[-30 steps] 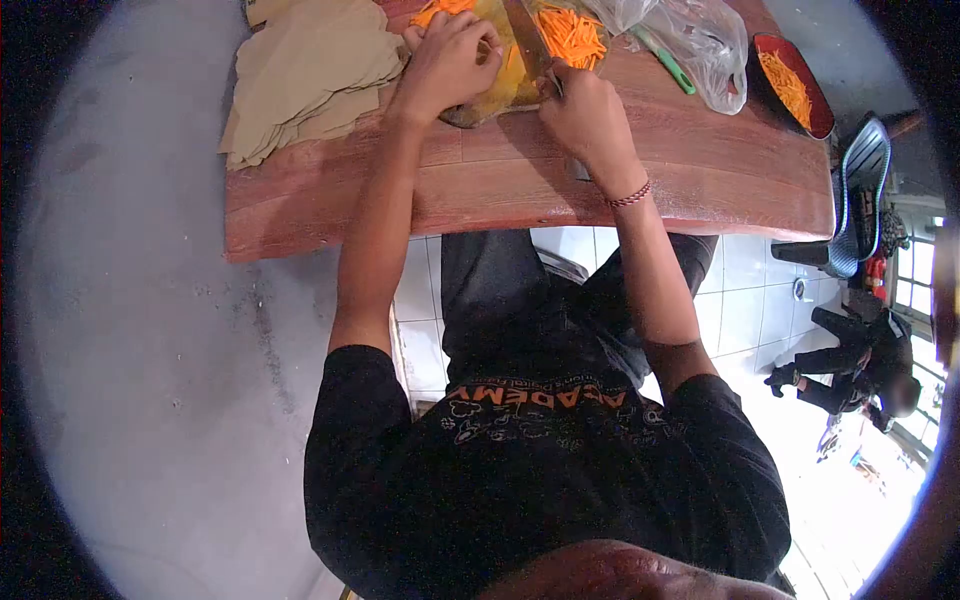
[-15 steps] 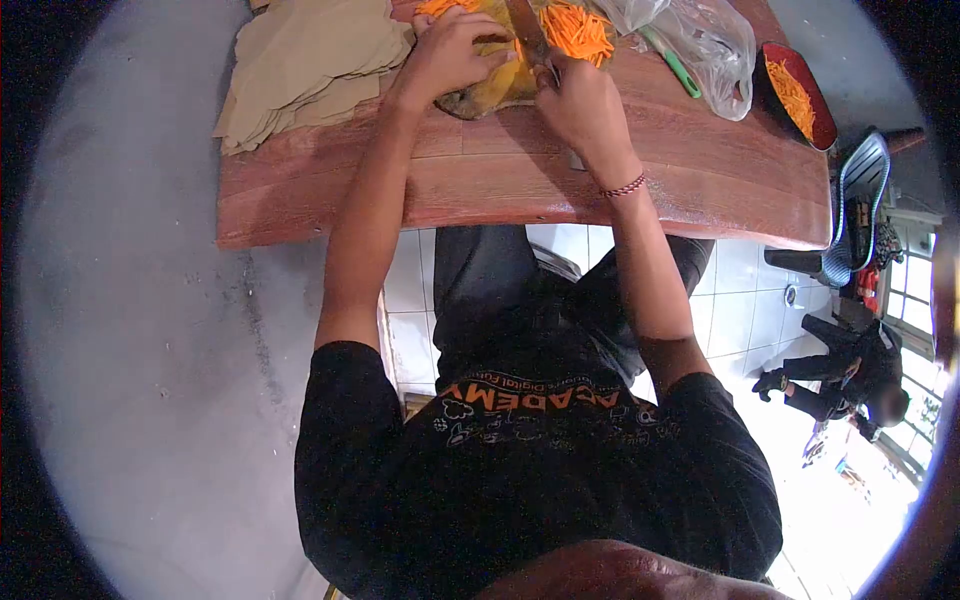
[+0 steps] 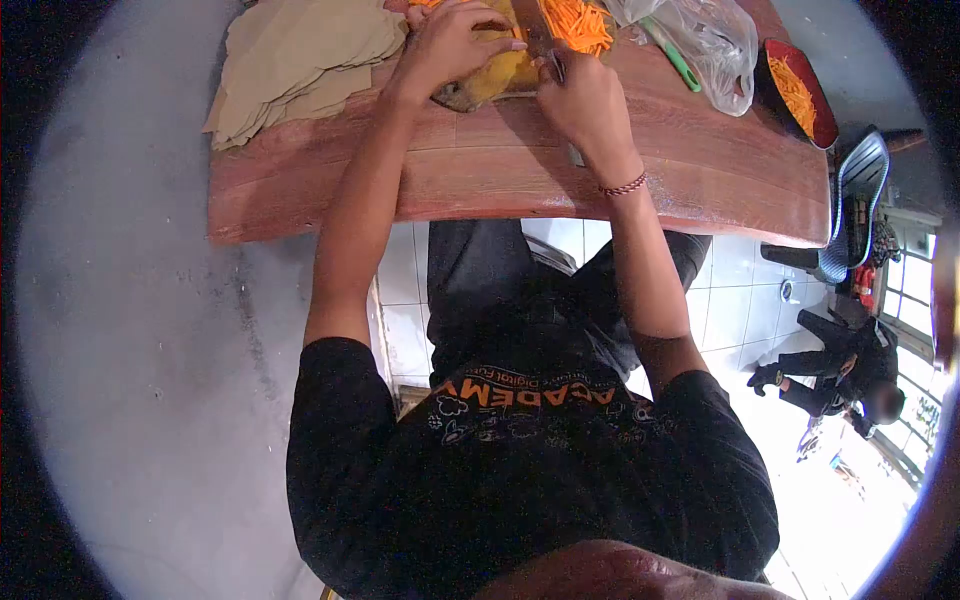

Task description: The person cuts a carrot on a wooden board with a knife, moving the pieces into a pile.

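My right hand (image 3: pixel 585 100) is closed around the handle of a knife (image 3: pixel 532 28). Its blade points away from me over a worn, orange-stained cutting board (image 3: pixel 485 85). On the board's left side, my left hand (image 3: pixel 450 50) arches with bent fingers, the tips pressed beside the blade on a piece of carrot (image 3: pixel 520 50), mostly hidden. To the right of the blade lies a heap of shredded carrot (image 3: pixel 578 25). More orange carrot shows past my left hand at the top edge.
Torn sheets of brown paper (image 3: pixel 300 65) lie on the wooden table (image 3: pixel 470 175) at left. To the right are a green-handled tool (image 3: pixel 680 65), a clear plastic bag (image 3: pixel 725 50) and a dark red bowl (image 3: pixel 822 120) of carrot strips. A chair (image 3: pixel 860 200) and a person (image 3: pixel 850 370) are farther right.
Both hands stay at the board with the knife, shifting only slightly. The whole view has moved a little, so the table sits slightly higher and farther left.
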A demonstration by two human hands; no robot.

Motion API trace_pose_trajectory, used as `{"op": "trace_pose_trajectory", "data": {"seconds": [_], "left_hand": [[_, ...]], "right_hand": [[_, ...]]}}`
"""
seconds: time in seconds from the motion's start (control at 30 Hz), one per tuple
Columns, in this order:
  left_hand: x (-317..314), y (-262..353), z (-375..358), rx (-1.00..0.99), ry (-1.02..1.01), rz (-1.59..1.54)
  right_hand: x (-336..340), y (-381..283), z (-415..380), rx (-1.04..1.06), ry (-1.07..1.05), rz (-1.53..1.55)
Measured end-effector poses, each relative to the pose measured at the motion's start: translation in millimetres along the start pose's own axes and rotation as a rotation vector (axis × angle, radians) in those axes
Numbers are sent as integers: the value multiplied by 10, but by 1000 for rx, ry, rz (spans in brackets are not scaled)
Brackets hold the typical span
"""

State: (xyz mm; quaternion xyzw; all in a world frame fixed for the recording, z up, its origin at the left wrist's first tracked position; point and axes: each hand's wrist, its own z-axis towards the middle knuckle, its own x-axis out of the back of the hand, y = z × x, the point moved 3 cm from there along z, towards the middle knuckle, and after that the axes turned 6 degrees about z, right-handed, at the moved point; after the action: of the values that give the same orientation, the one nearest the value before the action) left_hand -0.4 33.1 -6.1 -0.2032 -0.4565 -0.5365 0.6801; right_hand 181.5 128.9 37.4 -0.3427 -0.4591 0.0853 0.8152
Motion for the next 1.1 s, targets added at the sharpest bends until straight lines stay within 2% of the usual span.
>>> {"op": "trace_pose_trajectory", "data": {"seconds": [0.27,0.33,0.87,1.03,1.1], "left_hand": [[39,-42,13,-49,-6,9],[-15,-86,21,-53,-23,-199],[-90,-150,24,-59,-38,-138],[-52,-148,23,-181,-11,-192],[-57,-139,27,-164,-22,-230]], "right_hand": [[28,-22,26,-52,-36,0],[48,-38,21,-47,-23,13],[19,-76,-22,-10,-25,19],[56,-129,-48,7,-2,26],[60,-132,-44,9,-8,29]]}}
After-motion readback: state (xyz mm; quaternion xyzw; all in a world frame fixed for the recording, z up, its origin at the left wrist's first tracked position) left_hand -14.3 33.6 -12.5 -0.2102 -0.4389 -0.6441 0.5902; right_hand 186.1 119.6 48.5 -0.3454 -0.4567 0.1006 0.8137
